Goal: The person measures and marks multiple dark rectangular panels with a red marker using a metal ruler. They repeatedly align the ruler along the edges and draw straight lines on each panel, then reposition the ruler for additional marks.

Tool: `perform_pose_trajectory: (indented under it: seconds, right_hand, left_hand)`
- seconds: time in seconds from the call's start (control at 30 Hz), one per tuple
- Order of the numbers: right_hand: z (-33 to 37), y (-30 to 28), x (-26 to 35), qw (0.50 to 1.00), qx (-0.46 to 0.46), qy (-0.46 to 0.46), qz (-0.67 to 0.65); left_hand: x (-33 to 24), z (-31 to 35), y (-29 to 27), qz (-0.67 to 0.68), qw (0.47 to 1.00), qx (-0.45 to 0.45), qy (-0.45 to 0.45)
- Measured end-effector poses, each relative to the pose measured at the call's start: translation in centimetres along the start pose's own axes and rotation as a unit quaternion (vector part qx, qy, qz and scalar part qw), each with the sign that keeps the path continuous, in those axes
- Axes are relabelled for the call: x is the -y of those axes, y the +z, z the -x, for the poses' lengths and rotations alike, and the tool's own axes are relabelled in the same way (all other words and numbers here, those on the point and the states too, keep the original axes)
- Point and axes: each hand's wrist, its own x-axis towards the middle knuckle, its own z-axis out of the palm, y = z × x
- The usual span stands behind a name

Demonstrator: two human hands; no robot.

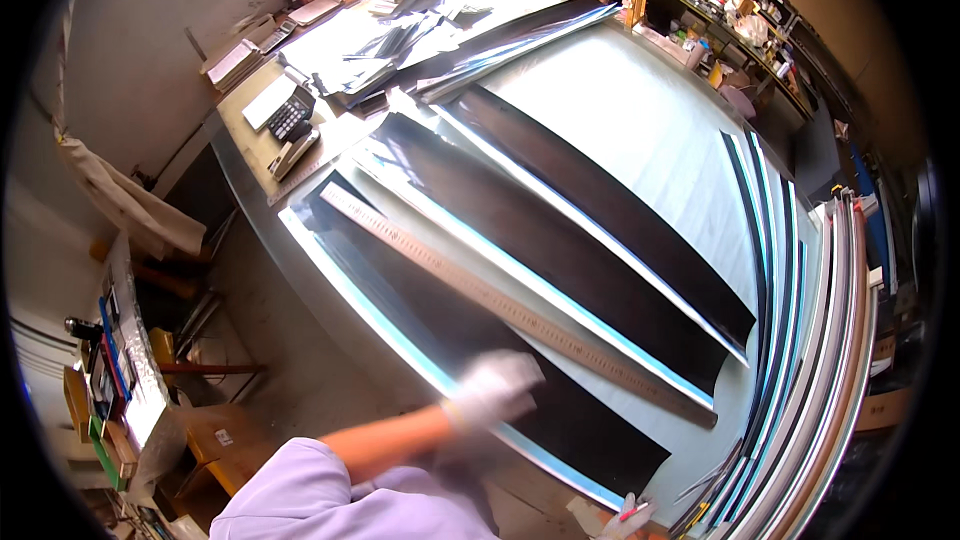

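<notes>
My left hand, in a whitish glove, is over the near edge of a dark sheet with a blue-white border. It is smeared by motion, so its fingers cannot be read. Down at the lower edge, my gloved right hand grips a thin red-and-white tool beside the sheet's right corner; its kind is unclear. A long metal ruler lies lengthwise along the far side of this sheet. Beyond it rest a second dark sheet and a third dark sheet, also light-edged.
Long narrow strips and a bundle of long profiles run along the table's right side. A calculator, a stapler and piled offcuts occupy the far left. Cluttered shelves stand behind.
</notes>
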Motion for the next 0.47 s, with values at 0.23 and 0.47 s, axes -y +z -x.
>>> perform_pose_trajectory:
  seconds: [0.23, 0.47]
  right_hand:
    - [0.9, 1.4, 10.8, 0.987, -0.070, -0.064, 0.131]
    - [1.3, 2.1, 11.0, 0.970, -0.017, 0.204, 0.132]
  left_hand:
    - [38.7, -6.9, -28.0, -0.397, 0.757, -0.274, -0.441]
    - [48.2, -3.7, -31.6, -0.438, 0.786, -0.181, -0.397]
